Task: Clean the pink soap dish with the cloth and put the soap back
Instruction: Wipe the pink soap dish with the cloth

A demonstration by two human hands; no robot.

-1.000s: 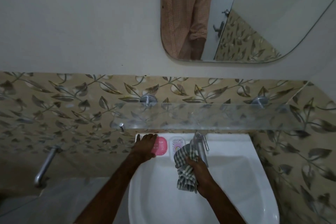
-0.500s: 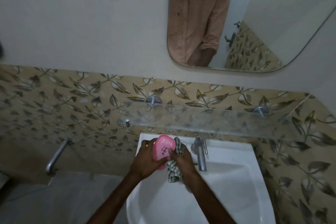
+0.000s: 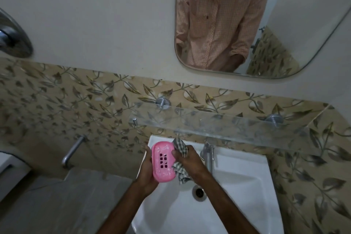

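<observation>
Now that my left hand (image 3: 147, 174) grips the pink soap dish (image 3: 163, 161), lifted off the sink (image 3: 237, 192), my right hand (image 3: 190, 159) clamps the cloth (image 3: 180, 147) against it: wiping starts.

Close quarters over the sink (image 3: 243, 192)

The glass shelf (image 3: 237, 125) jutted out just above the sink's back rim. The tap (image 3: 208, 155) stood just beside the right hand (image 3: 190, 163), which gripped the cloth (image 3: 180, 148). The left hand (image 3: 147, 172) held the pink soap dish (image 3: 163, 161) over the left edge. Around the drain (image 3: 198, 193) the sink lay open. A wall spout (image 3: 73, 151) stuck out well to the left.
</observation>
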